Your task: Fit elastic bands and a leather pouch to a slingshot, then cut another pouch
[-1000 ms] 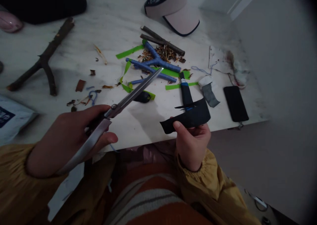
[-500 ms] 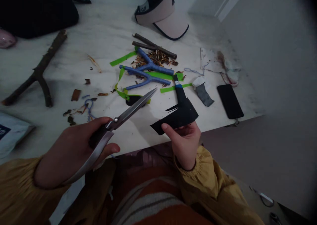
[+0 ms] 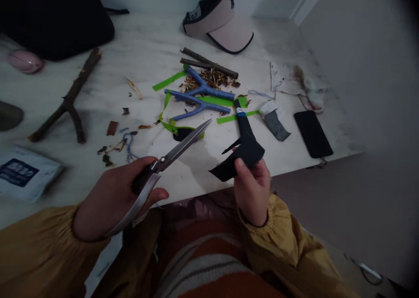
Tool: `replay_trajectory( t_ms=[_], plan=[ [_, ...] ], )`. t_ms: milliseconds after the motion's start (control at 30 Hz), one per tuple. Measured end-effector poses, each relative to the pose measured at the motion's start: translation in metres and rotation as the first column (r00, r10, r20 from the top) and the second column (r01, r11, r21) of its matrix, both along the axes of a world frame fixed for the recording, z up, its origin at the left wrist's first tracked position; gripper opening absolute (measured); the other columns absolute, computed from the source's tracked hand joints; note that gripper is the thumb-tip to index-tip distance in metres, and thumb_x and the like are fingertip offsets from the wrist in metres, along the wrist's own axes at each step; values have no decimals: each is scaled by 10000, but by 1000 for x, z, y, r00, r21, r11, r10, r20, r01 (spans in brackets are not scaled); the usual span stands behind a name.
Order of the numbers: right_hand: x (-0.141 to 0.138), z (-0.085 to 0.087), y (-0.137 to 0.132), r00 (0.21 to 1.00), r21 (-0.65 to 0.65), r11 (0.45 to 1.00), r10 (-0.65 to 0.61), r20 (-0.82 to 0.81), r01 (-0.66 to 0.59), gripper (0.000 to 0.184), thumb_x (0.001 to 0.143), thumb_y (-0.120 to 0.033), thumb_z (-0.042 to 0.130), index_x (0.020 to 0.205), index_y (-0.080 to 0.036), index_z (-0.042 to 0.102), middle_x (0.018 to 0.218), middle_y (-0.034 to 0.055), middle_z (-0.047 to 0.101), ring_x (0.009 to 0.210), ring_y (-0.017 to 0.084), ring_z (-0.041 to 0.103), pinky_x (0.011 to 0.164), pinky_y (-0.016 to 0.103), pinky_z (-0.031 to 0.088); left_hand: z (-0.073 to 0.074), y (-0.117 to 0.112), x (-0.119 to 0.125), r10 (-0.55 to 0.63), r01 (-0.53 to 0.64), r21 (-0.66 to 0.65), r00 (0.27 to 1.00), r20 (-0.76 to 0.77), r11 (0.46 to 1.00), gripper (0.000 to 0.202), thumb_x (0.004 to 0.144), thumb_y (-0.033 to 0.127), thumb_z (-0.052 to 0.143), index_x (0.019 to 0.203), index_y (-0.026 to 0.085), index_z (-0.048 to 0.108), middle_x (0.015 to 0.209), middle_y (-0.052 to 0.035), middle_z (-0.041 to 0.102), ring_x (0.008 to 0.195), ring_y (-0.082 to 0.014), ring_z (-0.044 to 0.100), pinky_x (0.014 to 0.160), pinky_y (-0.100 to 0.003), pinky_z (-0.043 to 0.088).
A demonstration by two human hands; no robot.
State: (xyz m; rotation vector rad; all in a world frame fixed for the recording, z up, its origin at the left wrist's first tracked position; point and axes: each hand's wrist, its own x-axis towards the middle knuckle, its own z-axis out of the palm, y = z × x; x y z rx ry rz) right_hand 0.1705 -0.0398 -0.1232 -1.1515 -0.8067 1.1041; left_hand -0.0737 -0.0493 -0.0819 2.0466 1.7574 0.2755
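My left hand (image 3: 113,195) is wrapped around the handles of large metal scissors (image 3: 186,146). Their blades are together and point up and to the right, apart from the black material. My right hand (image 3: 252,188) pinches a limp black sheet-like piece (image 3: 245,151) between thumb and fingers. A narrow loose strip sticks out from its left side. Its upper part narrows toward a blue band and a pale patch; whether a stick is inside I cannot tell. Just beyond lie two blue-wrapped forked sticks (image 3: 212,107), one with a green band (image 3: 166,103) and a black patch (image 3: 183,135).
Bark shavings (image 3: 212,77) and brown sticks (image 3: 209,63) lie behind the blue forks. A bare forked branch (image 3: 70,101), a pink mouse (image 3: 25,61) and a white packet (image 3: 29,171) are at left. A phone (image 3: 313,134), grey strip (image 3: 277,125) and visor (image 3: 222,22) are on the table.
The view has turned slightly left, bringing more of the mouse and packet in. The black piece is more curled in my right hand. My left hand still holds the scissors.
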Motion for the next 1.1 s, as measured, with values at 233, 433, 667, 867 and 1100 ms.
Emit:
replay_trajectory(
  t_ms=[233,433,667,867,1100],
  plan=[
    [3,6,5,983,-27,1000,-5,-184,0,112,765,-307,690,825,-218,660,791,-11,691,620,153,680,652,375,610,7,-6,-6,99,-98,24,995,-34,995,601,804,610,445,1125,116,567,757,-48,683,637,-182,612,635,-277,437],
    [8,11,6,972,-39,991,116,-203,-127,81,785,-235,685,830,-182,644,680,-20,687,583,166,701,606,351,616,21,-9,-11,184,-184,-28,983,-26,982,579,796,595,455,1087,110,580,738,-30,652,583,-146,544,597,-254,409],
    [10,6,7,961,-83,970,213,-175,-230,89,797,-219,678,858,-190,621,677,-39,679,470,109,634,487,252,557,23,-20,-15,148,-134,-139,984,98,981,556,753,585,491,1094,150,541,739,4,659,521,-110,498,541,-221,410],
    [6,10,6,955,-71,966,233,-183,-250,97,803,-230,677,861,-180,618,679,-34,682,480,108,641,484,244,558,12,-28,-4,-31,66,-177,981,192,982,649,608,612,671,1101,216,526,791,18,680,620,-171,603,568,-241,467],
    [3,16,0,951,-91,968,208,-227,-233,91,789,-227,694,832,-175,633,653,-30,696,479,116,663,473,227,577,-7,-22,3,-193,258,-215,940,283,942,566,671,572,679,1088,229,510,810,0,673,640,-186,629,593,-261,477]
  ],
)
